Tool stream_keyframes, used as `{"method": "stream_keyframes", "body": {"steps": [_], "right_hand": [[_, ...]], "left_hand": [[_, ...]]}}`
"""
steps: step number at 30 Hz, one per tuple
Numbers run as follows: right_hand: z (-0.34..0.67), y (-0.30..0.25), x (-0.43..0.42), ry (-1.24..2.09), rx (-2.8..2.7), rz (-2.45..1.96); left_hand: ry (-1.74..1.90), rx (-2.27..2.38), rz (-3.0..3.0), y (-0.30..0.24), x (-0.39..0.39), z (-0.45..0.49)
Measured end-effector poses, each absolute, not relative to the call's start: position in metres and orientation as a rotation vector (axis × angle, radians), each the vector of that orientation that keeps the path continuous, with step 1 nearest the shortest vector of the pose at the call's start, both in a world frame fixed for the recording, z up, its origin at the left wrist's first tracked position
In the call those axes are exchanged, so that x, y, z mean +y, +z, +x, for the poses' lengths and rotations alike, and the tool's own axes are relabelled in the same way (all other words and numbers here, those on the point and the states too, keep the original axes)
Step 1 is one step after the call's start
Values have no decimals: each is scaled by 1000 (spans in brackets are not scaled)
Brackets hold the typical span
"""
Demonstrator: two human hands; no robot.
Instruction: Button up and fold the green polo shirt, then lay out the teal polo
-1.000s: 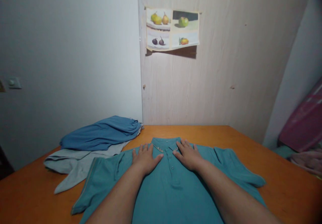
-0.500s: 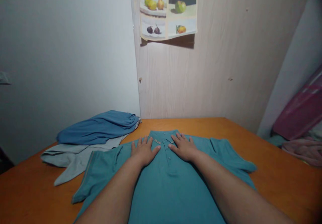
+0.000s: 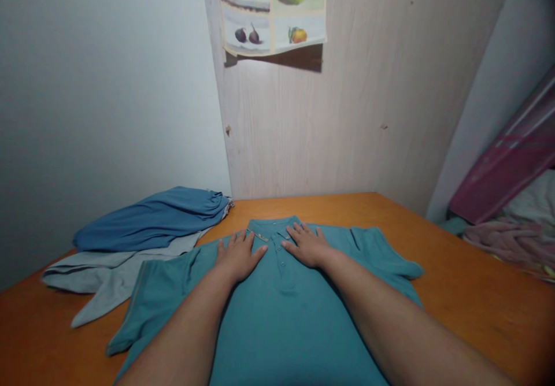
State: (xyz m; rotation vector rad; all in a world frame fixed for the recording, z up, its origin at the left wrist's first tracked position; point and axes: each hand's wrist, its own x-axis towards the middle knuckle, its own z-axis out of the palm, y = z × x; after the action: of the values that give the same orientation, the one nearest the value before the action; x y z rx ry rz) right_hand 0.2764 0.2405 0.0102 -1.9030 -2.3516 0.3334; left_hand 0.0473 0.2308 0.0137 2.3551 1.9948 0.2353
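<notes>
A teal polo shirt lies spread front side up, its collar at the far end and its short sleeves out to both sides. My left hand rests flat on the shirt's chest, left of the buttoned placket, with its fingers spread towards the collar. On the other side of the placket, my right hand also lies flat and open, its fingertips at the collar's right part. Neither hand grasps the cloth. The shirt's lower end runs out of view at the bottom, partly behind my forearms.
The shirt is on an orange-brown wooden table. Blue folded clothing lies over a grey garment at the left. Pink cloth is heaped at the right. A fruit print hangs on the back wall.
The camera view has shifted slightly, so the whole scene sits further left and a little higher. Both hands stay flat on the shirt's chest, with little movement over the cloth.
</notes>
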Motion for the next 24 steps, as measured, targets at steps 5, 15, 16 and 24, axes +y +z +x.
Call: {"method": "stream_keyframes", "body": {"steps": [5, 15, 16, 24], "right_hand": [[277, 11, 240, 353, -2348, -1867], [276, 10, 241, 339, -2330, -1884], [276, 10, 241, 342, -2332, -1891], [276, 10, 239, 348, -2315, -1875]], "left_hand": [[462, 1765, 2555, 23, 222, 57], [219, 1652, 2451, 19, 216, 65], [224, 1658, 2444, 20, 216, 65], [126, 1617, 2420, 18, 214, 67]]}}
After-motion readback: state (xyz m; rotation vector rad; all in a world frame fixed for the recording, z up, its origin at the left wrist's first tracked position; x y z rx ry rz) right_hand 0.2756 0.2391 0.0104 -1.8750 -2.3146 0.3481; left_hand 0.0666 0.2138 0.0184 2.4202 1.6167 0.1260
